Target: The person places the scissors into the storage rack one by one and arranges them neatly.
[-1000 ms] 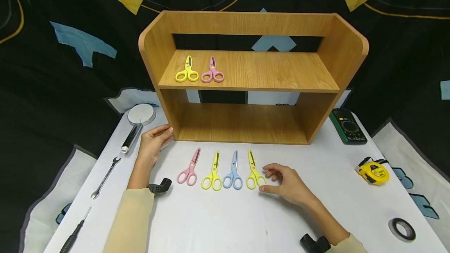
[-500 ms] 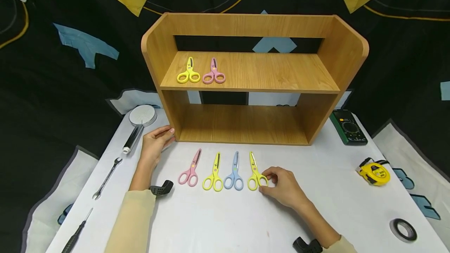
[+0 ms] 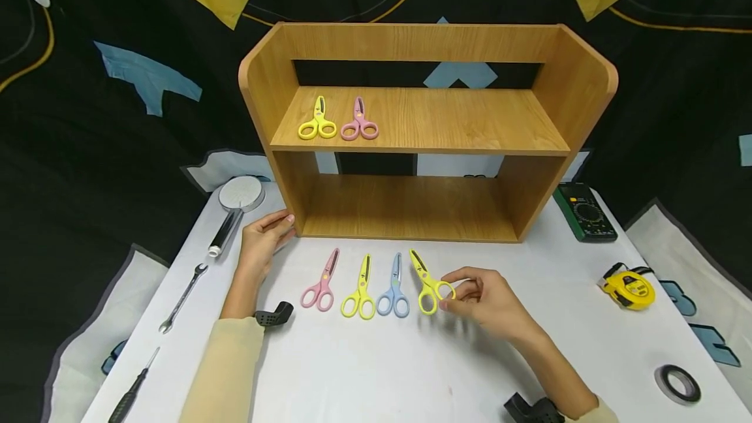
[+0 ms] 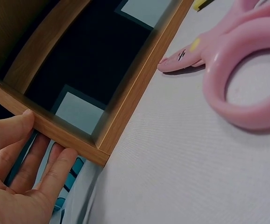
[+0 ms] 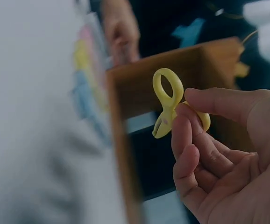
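Right hand (image 3: 490, 302) pinching one handle ring of yellow scissors (image 3: 427, 282), lifted just off the white table (image 3: 364, 371), blades toward 11 o'clock. Left hand (image 3: 264, 240) at 9 o'clock, fingers straight against the lower left corner of the wooden shelf (image 3: 258, 83). On the upper board at 12 o'clock, two pairs already lying: yellow pair (image 3: 318, 119), pink pair (image 3: 359, 120). Left on the table, seemingly awaiting shelving: pink scissors (image 3: 321, 282), second yellow scissors (image 3: 360, 289), blue scissors (image 3: 393, 288).
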`<state>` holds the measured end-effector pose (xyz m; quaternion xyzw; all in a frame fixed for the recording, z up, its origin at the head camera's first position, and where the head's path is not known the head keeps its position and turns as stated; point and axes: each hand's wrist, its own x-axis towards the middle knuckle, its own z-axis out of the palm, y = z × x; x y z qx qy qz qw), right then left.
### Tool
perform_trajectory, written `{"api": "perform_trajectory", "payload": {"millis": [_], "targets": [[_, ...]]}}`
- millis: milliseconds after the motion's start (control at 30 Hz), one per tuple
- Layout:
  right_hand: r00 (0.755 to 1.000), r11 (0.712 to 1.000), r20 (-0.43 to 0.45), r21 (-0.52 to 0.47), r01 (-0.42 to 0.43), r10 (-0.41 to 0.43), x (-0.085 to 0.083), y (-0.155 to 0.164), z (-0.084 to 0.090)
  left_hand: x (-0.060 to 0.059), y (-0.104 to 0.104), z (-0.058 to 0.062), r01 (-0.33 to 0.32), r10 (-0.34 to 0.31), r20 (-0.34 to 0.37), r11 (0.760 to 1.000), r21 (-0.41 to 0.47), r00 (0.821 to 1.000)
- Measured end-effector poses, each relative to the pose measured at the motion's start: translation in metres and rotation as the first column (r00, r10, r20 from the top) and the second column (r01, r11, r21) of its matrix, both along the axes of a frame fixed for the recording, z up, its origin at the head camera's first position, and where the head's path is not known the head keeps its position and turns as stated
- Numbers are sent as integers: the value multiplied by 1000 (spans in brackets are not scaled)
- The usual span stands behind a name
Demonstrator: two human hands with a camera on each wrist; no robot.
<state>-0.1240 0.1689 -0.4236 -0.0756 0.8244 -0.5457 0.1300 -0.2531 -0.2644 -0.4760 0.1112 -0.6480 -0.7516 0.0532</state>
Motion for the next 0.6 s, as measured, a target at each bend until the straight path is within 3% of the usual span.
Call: {"api": "perform_trajectory", "payload": {"millis": [200, 300, 433, 600], "targets": [[993, 998, -117, -62, -16, 9, 3, 6, 59, -3, 4, 4, 1, -1, -4, 1000, -1, 1000], [976, 994, -219, -109, -20, -4, -3, 7, 90, -2, 4, 4, -5, 5, -1, 1000, 2, 1000], [941, 993, -334, -120, 24, -63, -19, 1, 130, 0, 2, 3, -14, 14, -5, 1000, 9, 1000], [919, 988, -363, -50, 145, -153, -54, -15, 170, 1, 1, 1, -19, 19, -1, 1000, 4, 1000]]}}
